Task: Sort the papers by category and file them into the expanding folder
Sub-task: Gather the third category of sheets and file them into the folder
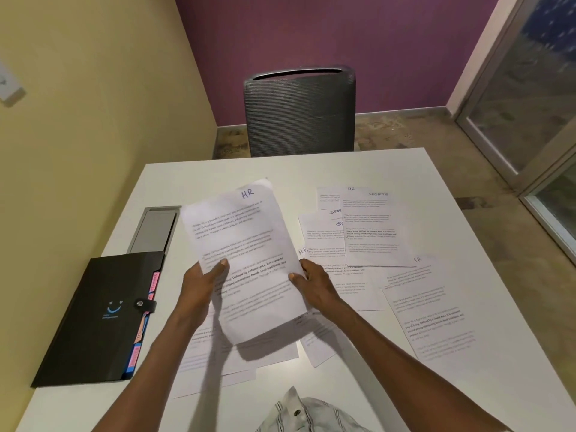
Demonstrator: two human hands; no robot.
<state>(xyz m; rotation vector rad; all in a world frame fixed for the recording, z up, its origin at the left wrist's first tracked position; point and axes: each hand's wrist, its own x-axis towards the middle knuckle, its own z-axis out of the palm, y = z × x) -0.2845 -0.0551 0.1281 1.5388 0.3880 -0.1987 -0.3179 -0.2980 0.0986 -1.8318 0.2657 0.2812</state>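
Observation:
Both my hands hold up a printed sheet marked "HR" (246, 244) above the white table (311, 169). My left hand (202, 282) grips its left edge with the thumb on top, and my right hand (314, 282) grips its right edge. More printed papers lie spread on the table: a pile with sheets marked "SPORTS" and "HR" (371, 232) to the right, loose sheets (433, 316) nearer the right edge, and others (218, 360) under my forearms. The black expanding folder (99, 316) lies closed by its snap strap at the left, with coloured tabs along its right side.
A grey cable hatch (156, 229) is set into the table behind the folder. A dark mesh chair (299, 110) stands at the far side. The yellow wall runs close along the table's left edge. A glass door is at the right.

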